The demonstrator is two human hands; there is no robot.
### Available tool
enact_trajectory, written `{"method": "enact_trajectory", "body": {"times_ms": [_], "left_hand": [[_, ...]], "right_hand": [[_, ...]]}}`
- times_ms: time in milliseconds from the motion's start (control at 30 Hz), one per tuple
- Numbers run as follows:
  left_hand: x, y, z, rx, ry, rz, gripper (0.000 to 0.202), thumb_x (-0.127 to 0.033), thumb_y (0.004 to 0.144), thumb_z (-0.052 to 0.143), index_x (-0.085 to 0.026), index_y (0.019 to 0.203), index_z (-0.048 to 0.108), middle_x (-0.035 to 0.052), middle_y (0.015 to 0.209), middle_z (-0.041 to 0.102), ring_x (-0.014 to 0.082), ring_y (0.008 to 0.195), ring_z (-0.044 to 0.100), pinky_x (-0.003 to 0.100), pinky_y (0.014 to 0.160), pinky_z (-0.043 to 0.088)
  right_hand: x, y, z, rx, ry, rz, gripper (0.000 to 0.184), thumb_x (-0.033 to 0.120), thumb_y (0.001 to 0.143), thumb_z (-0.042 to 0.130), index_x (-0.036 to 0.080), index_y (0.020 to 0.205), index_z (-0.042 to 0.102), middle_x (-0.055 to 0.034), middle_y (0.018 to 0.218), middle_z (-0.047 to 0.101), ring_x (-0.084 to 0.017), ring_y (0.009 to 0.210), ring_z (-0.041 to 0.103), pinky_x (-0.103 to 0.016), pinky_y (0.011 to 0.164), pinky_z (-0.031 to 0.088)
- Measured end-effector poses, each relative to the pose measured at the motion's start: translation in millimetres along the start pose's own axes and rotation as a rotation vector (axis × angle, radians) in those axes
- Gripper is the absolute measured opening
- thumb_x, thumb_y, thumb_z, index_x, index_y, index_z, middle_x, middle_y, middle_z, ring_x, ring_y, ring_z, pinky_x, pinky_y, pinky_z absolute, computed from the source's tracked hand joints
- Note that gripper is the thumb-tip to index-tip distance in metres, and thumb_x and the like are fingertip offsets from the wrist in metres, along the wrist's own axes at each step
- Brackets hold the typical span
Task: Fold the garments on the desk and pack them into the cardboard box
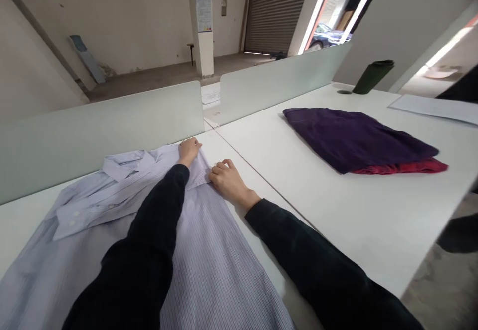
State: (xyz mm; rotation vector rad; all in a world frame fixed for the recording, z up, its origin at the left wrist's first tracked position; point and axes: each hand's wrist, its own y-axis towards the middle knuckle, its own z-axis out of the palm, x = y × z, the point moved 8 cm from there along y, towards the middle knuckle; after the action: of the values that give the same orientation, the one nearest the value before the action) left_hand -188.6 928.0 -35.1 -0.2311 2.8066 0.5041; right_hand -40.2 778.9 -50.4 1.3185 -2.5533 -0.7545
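Observation:
A light striped dress shirt (224, 250) lies spread on the white table, its collar toward the divider panel. One sleeve is folded across the chest, with its buttoned cuff at the left. Up at the shoulder, my left hand (189, 151) is closed on the shirt, its fingertips bent over the fabric. My right hand (228, 179) pinches the folded edge of the shirt a little lower, where the sleeve doubles back. My left forearm covers part of the shirt's middle.
To the right, a folded dark purple garment (358, 138) rests on a red garment (403, 166). A frosted divider panel (100, 128) runs along the table's back. A dark green roll (373, 77) and a white sheet (436, 108) are at the far right. A seam splits the tabletop (269, 141).

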Motion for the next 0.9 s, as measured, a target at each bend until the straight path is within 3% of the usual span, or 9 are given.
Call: {"method": "enact_trajectory", "body": {"times_ms": [167, 233, 367, 433, 500, 633, 767, 833, 900], "left_hand": [[-14, -27, -15.9, -0.106, 0.041, 0.104, 0.030, -0.032, 0.093, 0.051, -0.019, 0.118, 0.062, 0.0128, 0.128, 0.057, 0.0289, 0.123, 0.043, 0.041, 0.103, 0.034], [-17, -40, -26.7, -0.096, 0.056, 0.164, 0.031, -0.031, 0.094, 0.050, -0.020, 0.121, 0.061, 0.0098, 0.128, 0.058, 0.0260, 0.125, 0.042, 0.037, 0.106, 0.033], [3, -81, -67.7, -0.032, 0.070, 0.266, 0.029, -0.031, 0.093, 0.051, -0.020, 0.118, 0.062, 0.0077, 0.125, 0.060, 0.0234, 0.123, 0.045, 0.036, 0.108, 0.032], [32, -114, -102.0, -0.001, 0.061, 0.282, 0.029, -0.032, 0.093, 0.049, -0.019, 0.115, 0.063, 0.0085, 0.123, 0.061, 0.0236, 0.122, 0.047, 0.039, 0.110, 0.032], [75, -156, -143.9, 0.011, 0.057, 0.223, 0.031, -0.036, 0.091, 0.046, -0.019, 0.112, 0.063, 0.0086, 0.123, 0.062, 0.0237, 0.122, 0.050, 0.041, 0.111, 0.032], [186, -270, -223.9, 0.018, 0.072, -0.113, 0.046, -0.051, 0.083, 0.044, -0.018, 0.110, 0.064, 0.0104, 0.120, 0.066, 0.0264, 0.117, 0.056, 0.040, 0.105, 0.040], [283, -409, -261.5, 0.070, 0.013, -0.550, 0.065, -0.070, 0.072, 0.044, -0.020, 0.107, 0.067, 0.0108, 0.117, 0.069, 0.0294, 0.102, 0.065, 0.038, 0.093, 0.049], [308, -471, -264.7, 0.098, -0.037, -0.683, 0.064, -0.076, 0.068, 0.045, -0.023, 0.096, 0.069, 0.0079, 0.108, 0.072, 0.0298, 0.098, 0.066, 0.037, 0.090, 0.050], [314, -518, -261.6, 0.131, -0.086, -0.745, 0.062, -0.077, 0.068, 0.045, -0.025, 0.089, 0.070, 0.0058, 0.102, 0.073, 0.0294, 0.097, 0.066, 0.036, 0.088, 0.050]], "right_hand": [[5, -3, -4, -0.081, 0.169, -0.103, 0.014, 0.018, 0.085, 0.056, 0.015, 0.090, 0.069, -0.0098, 0.115, 0.067, -0.023, 0.103, 0.055, -0.039, 0.097, 0.033], [5, -4, 0, -0.093, 0.215, -0.133, 0.019, 0.015, 0.085, 0.054, 0.015, 0.095, 0.069, -0.0092, 0.116, 0.068, -0.023, 0.106, 0.057, -0.040, 0.100, 0.034], [2, -7, 10, -0.086, 0.225, -0.128, 0.021, 0.016, 0.087, 0.051, 0.016, 0.096, 0.070, -0.0091, 0.113, 0.070, -0.025, 0.103, 0.061, -0.046, 0.102, 0.036], [0, -10, 8, -0.121, 0.221, -0.133, 0.022, 0.018, 0.088, 0.051, 0.017, 0.098, 0.070, -0.0099, 0.115, 0.070, -0.026, 0.104, 0.062, -0.050, 0.104, 0.035], [-4, -10, -1, -0.188, 0.213, -0.116, 0.026, 0.018, 0.089, 0.048, 0.017, 0.103, 0.070, -0.0115, 0.116, 0.069, -0.027, 0.105, 0.063, -0.052, 0.104, 0.036], [7, 5, -15, -0.189, 0.214, -0.140, 0.027, 0.015, 0.088, 0.046, 0.015, 0.097, 0.072, -0.0131, 0.101, 0.073, -0.027, 0.092, 0.067, -0.047, 0.092, 0.045], [73, 41, -23, 0.011, 0.280, -0.278, 0.025, 0.014, 0.087, 0.049, 0.015, 0.093, 0.073, -0.0116, 0.094, 0.074, -0.026, 0.089, 0.069, -0.040, 0.087, 0.049], [121, 58, -27, 0.108, 0.331, -0.320, 0.025, 0.015, 0.087, 0.050, 0.016, 0.096, 0.074, -0.0110, 0.100, 0.074, -0.025, 0.094, 0.069, -0.035, 0.086, 0.050], [176, 70, -31, 0.214, 0.376, -0.386, 0.024, 0.015, 0.087, 0.051, 0.016, 0.096, 0.074, -0.0096, 0.102, 0.074, -0.024, 0.095, 0.068, -0.032, 0.084, 0.049]]}}
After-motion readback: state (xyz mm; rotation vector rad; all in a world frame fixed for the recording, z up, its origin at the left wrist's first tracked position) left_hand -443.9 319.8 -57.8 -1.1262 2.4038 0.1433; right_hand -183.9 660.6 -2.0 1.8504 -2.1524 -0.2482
